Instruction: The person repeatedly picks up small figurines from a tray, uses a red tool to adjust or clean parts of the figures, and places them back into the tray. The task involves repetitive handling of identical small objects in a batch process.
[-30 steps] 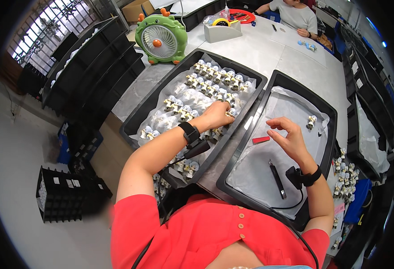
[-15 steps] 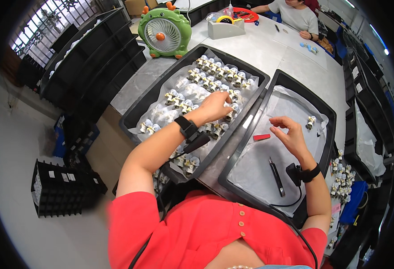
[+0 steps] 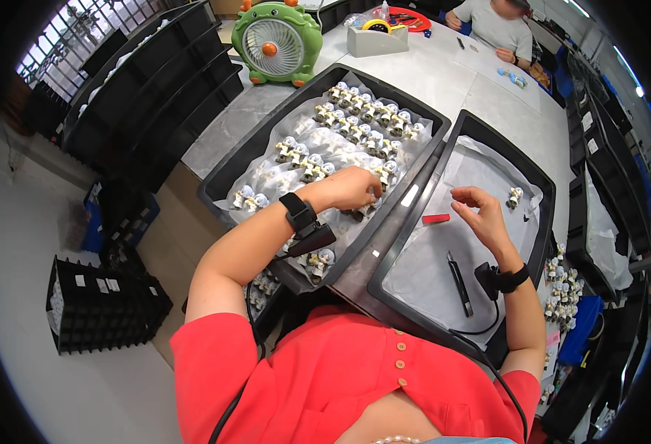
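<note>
Over the near right part of the left black tray (image 3: 214, 172), my left hand (image 3: 353, 188) points down with its fingers drawn together. Whatever they hold is hidden. Around it, small figurines (image 3: 312, 166) with pale blue heads, white bodies and dark bases lie in rows on translucent film. My right hand (image 3: 481, 216) hovers above the right black tray (image 3: 384, 275), its thumb and fingers apart and nothing visible between them. Under it on the white liner lie a red piece (image 3: 435, 219) and a black pen-like tool (image 3: 458, 284). One figurine (image 3: 515, 197) rests at that tray's far right.
A green fan (image 3: 277, 41) and a grey tape dispenser (image 3: 376, 42) stand beyond the trays. Across the table sits a person (image 3: 497, 33) in a pale shirt. Stacked black crates (image 3: 148, 96) rise at left. More figurines (image 3: 564, 296) lie at right. Dark cables hang from both wrists.
My left hand has moved slightly toward me across the figurines, fingers now pointing further down. My right hand stays over the right tray, almost unchanged. The view has shifted a little.
</note>
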`<action>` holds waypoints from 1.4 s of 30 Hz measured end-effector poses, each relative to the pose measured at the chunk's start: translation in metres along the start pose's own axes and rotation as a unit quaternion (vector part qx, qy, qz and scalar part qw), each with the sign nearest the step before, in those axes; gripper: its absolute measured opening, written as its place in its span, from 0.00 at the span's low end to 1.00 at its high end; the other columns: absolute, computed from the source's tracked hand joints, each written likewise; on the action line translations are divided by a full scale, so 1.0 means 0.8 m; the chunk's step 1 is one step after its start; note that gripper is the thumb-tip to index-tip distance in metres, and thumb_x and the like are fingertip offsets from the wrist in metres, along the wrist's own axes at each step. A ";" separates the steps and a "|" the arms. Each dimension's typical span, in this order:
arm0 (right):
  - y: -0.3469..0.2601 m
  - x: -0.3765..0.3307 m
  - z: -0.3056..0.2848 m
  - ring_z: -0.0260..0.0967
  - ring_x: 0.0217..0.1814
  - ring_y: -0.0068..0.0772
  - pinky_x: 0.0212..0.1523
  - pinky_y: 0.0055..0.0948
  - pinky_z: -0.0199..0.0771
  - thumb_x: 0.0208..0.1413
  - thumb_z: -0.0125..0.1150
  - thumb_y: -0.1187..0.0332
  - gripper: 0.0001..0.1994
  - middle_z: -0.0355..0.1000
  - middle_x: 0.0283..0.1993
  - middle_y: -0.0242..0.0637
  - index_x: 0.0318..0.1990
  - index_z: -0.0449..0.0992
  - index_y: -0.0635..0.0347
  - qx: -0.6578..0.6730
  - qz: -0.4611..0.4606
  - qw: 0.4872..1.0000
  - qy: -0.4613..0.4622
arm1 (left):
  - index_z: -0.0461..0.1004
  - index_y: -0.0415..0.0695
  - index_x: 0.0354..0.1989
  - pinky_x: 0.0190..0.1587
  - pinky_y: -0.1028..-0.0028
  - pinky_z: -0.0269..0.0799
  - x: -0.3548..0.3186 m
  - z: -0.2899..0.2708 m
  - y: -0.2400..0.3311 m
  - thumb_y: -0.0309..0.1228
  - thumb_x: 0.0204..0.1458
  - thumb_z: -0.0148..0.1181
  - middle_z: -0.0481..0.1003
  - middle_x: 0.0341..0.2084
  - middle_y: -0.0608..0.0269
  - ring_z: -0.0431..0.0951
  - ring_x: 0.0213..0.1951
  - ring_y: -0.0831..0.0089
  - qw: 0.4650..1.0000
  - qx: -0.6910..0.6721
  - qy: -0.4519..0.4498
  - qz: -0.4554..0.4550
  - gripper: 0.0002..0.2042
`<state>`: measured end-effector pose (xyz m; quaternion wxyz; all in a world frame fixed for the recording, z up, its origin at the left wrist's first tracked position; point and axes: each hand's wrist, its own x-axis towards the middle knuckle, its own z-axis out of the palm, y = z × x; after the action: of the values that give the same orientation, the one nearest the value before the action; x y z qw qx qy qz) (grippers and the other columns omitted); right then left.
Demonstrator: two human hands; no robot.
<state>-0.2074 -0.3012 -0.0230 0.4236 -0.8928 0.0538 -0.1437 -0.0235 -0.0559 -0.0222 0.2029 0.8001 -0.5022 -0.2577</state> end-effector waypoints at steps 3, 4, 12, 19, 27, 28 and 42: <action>-0.001 0.000 0.002 0.74 0.38 0.27 0.42 0.25 0.72 0.49 0.62 0.73 0.11 0.76 0.37 0.37 0.41 0.77 0.64 0.008 -0.002 1.000 0.000 | 0.76 0.45 0.43 0.36 0.66 0.71 0.000 0.009 -0.011 0.29 0.48 0.59 0.77 0.28 0.54 0.77 0.31 0.61 0.999 0.013 0.022 0.045 0.13; -0.001 0.000 0.002 0.74 0.38 0.27 0.42 0.25 0.72 0.49 0.62 0.73 0.10 0.76 0.37 0.37 0.41 0.77 0.64 0.007 0.000 1.000 -0.003 | 0.76 0.45 0.44 0.35 0.66 0.71 0.000 0.012 -0.015 0.30 0.48 0.59 0.77 0.28 0.54 0.77 0.31 0.61 0.997 0.024 0.031 0.066 0.13; 0.007 -0.001 0.001 0.74 0.38 0.26 0.42 0.25 0.71 0.49 0.62 0.73 0.11 0.76 0.37 0.36 0.41 0.77 0.63 0.010 0.009 1.000 -0.005 | 0.76 0.44 0.42 0.35 0.66 0.70 -0.003 -0.001 0.003 0.31 0.48 0.59 0.76 0.25 0.56 0.77 0.31 0.63 0.999 0.000 -0.037 -0.004 0.12; 0.006 -0.001 -0.001 0.74 0.40 0.26 0.44 0.25 0.70 0.50 0.62 0.72 0.11 0.76 0.38 0.37 0.42 0.77 0.63 0.012 0.026 1.000 -0.006 | 0.73 0.41 0.47 0.38 0.66 0.71 0.014 -0.008 -0.003 0.33 0.46 0.61 0.76 0.32 0.53 0.77 0.34 0.60 0.990 -0.034 0.130 -0.044 0.18; 0.004 0.001 -0.006 0.73 0.39 0.26 0.44 0.25 0.70 0.50 0.62 0.71 0.11 0.76 0.37 0.38 0.41 0.77 0.63 0.006 0.022 1.000 -0.008 | 0.70 0.40 0.50 0.40 0.68 0.71 0.062 0.011 -0.017 0.36 0.41 0.65 0.75 0.33 0.50 0.76 0.37 0.58 0.994 -0.047 0.099 -0.005 0.26; 0.006 0.002 -0.007 0.73 0.39 0.27 0.44 0.25 0.70 0.49 0.62 0.71 0.11 0.76 0.37 0.38 0.41 0.77 0.63 0.005 0.021 1.000 -0.006 | 0.71 0.40 0.50 0.42 0.67 0.71 0.066 0.014 -0.015 0.34 0.42 0.64 0.75 0.35 0.48 0.76 0.39 0.57 0.993 -0.055 0.103 -0.016 0.24; 0.007 -0.002 -0.009 0.72 0.38 0.29 0.43 0.27 0.71 0.49 0.62 0.69 0.13 0.76 0.37 0.40 0.43 0.76 0.64 -0.027 0.040 0.998 -0.042 | 0.76 0.36 0.39 0.43 0.66 0.70 0.070 0.031 -0.016 0.33 0.39 0.61 0.75 0.33 0.46 0.75 0.38 0.55 0.969 0.013 0.246 0.007 0.18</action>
<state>-0.2114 -0.3098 -0.0233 0.4065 -0.9064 0.0756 -0.0871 -0.0096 -0.1034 -0.0606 0.3117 0.8378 -0.4459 -0.0450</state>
